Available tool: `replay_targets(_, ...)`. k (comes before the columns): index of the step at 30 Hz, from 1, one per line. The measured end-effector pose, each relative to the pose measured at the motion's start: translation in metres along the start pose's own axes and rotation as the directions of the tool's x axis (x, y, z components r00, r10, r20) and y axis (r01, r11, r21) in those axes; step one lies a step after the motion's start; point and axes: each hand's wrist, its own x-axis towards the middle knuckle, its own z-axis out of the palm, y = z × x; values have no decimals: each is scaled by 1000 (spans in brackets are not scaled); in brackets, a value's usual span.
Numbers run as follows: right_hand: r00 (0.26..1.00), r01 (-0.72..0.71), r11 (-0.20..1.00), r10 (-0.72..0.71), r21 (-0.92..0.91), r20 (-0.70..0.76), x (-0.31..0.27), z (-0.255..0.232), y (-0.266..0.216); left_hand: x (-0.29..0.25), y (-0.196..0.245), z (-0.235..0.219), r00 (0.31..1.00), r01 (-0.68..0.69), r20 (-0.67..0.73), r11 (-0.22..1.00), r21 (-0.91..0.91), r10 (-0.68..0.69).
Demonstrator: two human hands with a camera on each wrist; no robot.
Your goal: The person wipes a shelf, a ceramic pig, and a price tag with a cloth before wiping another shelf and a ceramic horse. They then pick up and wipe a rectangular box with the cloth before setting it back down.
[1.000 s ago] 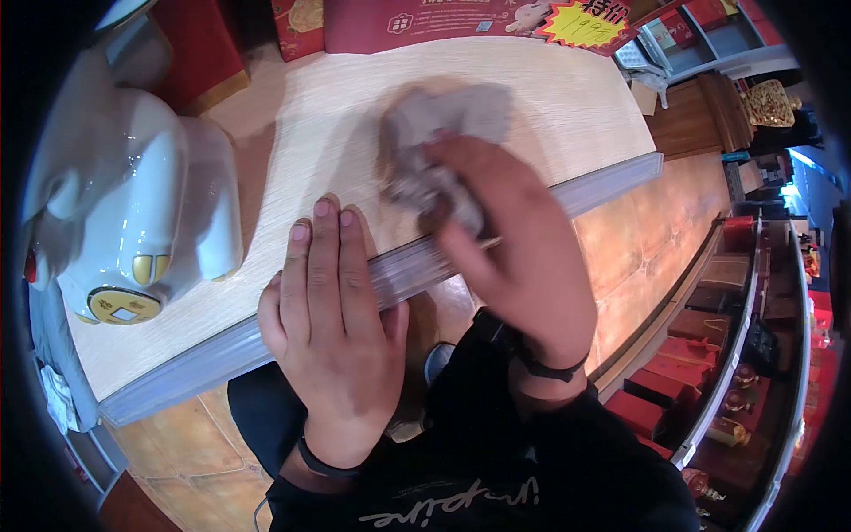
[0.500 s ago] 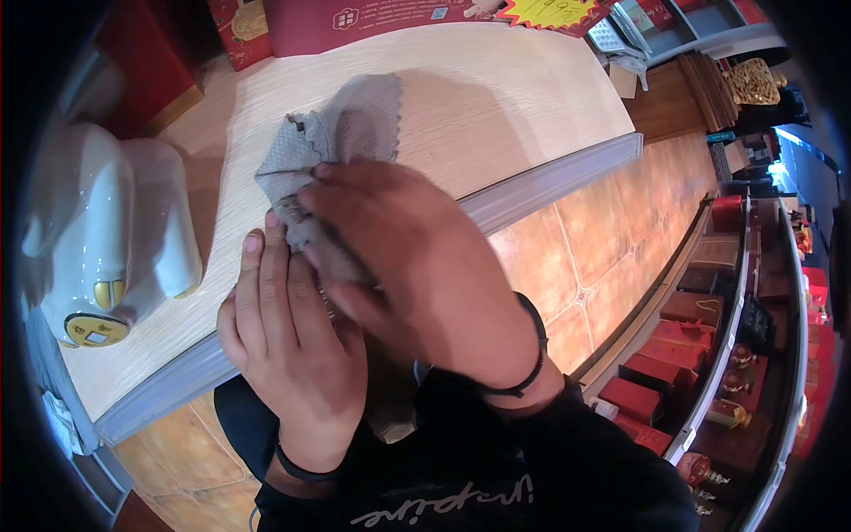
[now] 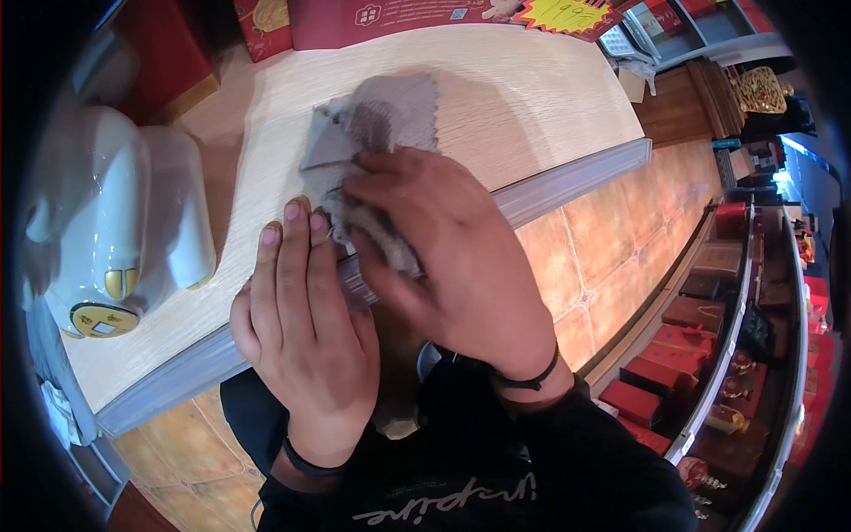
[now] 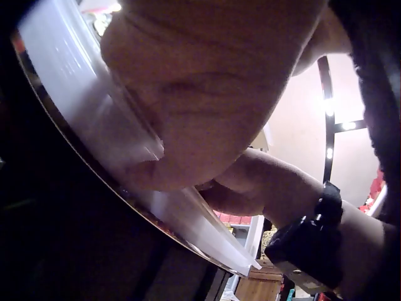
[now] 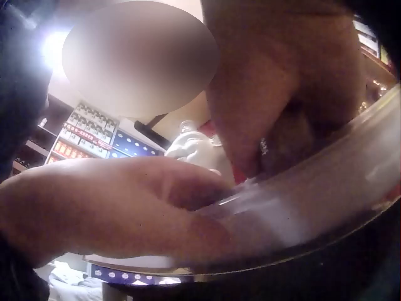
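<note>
A crumpled grey cloth [image 3: 390, 115] lies on the pale wood-grain tabletop [image 3: 523, 106], near its front edge. The right hand [image 3: 461, 257] grips the cloth's near part with curled fingers, while the far part spreads flat. Just left of it, the left hand [image 3: 315, 337] rests with straight fingers on the tabletop, its fingertips close to the cloth. Its thumb side is at the clear edge strip [image 3: 168, 381]. In the left wrist view the left hand [image 4: 200, 88] covers part of that strip; in the right wrist view the right hand [image 5: 282, 75] is above it.
A white glossy figurine [image 3: 115, 204] with a gold coin stands at the table's left. Red boxes [image 3: 390, 22] and a yellow price tag [image 3: 567, 14] line the back. Shelves with red boxes [image 3: 674, 355] run along the right, beyond the tiled floor [image 3: 585, 266].
Over the last second the right hand and cloth have moved left, close to the left hand, with the cloth now more spread. The left hand keeps its place at the edge.
</note>
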Motion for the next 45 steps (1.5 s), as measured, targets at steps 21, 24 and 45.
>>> replay_targets(21, 1000, -18, 997, 20, 71, -22, -3, 16, -6, 0, 4, 7, 998, 19, -66, 999, 27, -17)
replay_targets(24, 996, -48, 998, 50, 31, -71, -3, 10, 6, 3, 7, -2, 999, 36, 0, 999, -21, -36)
replay_targets(45, 997, -27, 1000, 26, -1, -79, -6, -4, 16, 3, 13, 3, 998, 19, -58, 998, 64, -15)
